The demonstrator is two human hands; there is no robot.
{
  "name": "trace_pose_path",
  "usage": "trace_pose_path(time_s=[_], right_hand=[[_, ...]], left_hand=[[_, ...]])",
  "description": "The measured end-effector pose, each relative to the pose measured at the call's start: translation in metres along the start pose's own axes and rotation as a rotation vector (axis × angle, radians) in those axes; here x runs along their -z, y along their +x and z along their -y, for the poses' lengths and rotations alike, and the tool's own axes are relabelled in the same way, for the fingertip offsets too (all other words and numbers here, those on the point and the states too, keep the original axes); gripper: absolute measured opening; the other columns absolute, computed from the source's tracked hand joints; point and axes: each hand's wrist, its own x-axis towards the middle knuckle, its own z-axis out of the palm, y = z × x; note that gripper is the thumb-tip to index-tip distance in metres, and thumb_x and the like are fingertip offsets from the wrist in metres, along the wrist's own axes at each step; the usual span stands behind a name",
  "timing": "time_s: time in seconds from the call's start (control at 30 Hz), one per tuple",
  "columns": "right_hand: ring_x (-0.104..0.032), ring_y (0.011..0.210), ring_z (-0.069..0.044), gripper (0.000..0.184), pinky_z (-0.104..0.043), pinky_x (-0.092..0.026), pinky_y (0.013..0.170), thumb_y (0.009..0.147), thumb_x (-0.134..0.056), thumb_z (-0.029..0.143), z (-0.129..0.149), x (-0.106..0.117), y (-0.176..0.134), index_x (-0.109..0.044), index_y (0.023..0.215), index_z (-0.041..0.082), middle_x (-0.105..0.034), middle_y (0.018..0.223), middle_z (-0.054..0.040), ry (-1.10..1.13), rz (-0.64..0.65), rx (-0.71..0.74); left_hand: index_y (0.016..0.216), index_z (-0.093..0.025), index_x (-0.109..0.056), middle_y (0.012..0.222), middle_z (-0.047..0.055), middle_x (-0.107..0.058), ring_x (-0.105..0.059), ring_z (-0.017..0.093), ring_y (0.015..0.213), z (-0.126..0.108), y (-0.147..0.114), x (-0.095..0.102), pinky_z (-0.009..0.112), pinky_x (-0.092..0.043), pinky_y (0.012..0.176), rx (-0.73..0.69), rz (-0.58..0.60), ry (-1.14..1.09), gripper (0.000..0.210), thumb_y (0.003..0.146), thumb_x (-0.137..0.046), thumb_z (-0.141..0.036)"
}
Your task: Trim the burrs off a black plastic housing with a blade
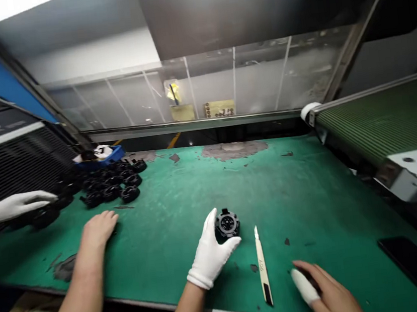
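Note:
My left hand [211,252], in a white glove, has its fingers and thumb around a small black round plastic part [227,223] with a ribbed centre and a tab at its top. To the right of that part, a craft knife [262,271] with a cream handle lies on the green mat, its blade pointing away from me. My right hand [325,288] rests at the lower right, bare except for a white cover on the thumb. Its fingers are curled near the thumb, and whatever may be between them is hidden.
A co-worker's gloved hand [19,205] and bare hand [101,227] are at the left, near piled black parts [111,183]. Behind these stands a blue tray [99,162]. A dark phone-like slab [415,264] lies right; a green conveyor belt [386,114] runs beyond it. Dark scraps dot the mat.

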Motion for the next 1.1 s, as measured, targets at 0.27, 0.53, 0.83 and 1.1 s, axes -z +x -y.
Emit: trace_pose_path(time_s=[0.27,0.53,0.83,1.1], right_hand=[[-0.069,0.098,-0.022,0.042,-0.031,-0.058,0.087,0.087,-0.063,0.026,0.062,-0.015,0.039,-0.062,0.128,0.028,-0.069,0.113,-0.0046,-0.211,-0.075,0.146],[-0.046,0.133,-0.038,0.049,-0.070,-0.022,0.116,0.093,-0.043,0.025,-0.060,0.132,-0.026,-0.044,0.141,0.016,-0.050,0.141,-0.0183,-0.513,-0.470,-0.076],[-0.057,0.119,-0.038,0.049,-0.059,-0.045,0.105,0.082,-0.047,0.026,-0.146,0.132,-0.021,-0.046,0.131,0.020,-0.054,0.128,-0.0172,-0.757,-0.513,0.022],[-0.063,0.107,-0.031,0.038,-0.048,-0.054,0.091,0.098,-0.042,0.029,0.019,0.033,0.034,-0.047,0.135,0.020,-0.063,0.118,-0.0162,-0.376,-0.142,0.083]], left_hand=[[0.151,-0.024,-0.034,0.149,0.012,-0.049,-0.048,0.034,0.137,-0.019,0.021,-0.005,0.056,-0.036,0.117,-0.001,0.072,0.054,0.085,0.080,-0.068,-0.054],[0.150,-0.026,-0.033,0.146,0.009,-0.052,-0.055,0.032,0.133,-0.001,-0.009,-0.018,0.051,-0.041,0.117,-0.091,0.102,0.034,0.080,0.082,-0.064,-0.057],[0.152,-0.028,-0.030,0.150,0.008,-0.049,-0.049,0.027,0.139,0.008,-0.018,-0.023,0.047,-0.043,0.117,-0.174,0.068,0.081,0.073,0.087,-0.063,-0.036],[0.152,-0.026,-0.030,0.150,0.011,-0.048,-0.047,0.029,0.140,0.003,-0.018,-0.022,0.050,-0.041,0.118,-0.167,0.096,0.049,0.073,0.088,-0.064,-0.037]])
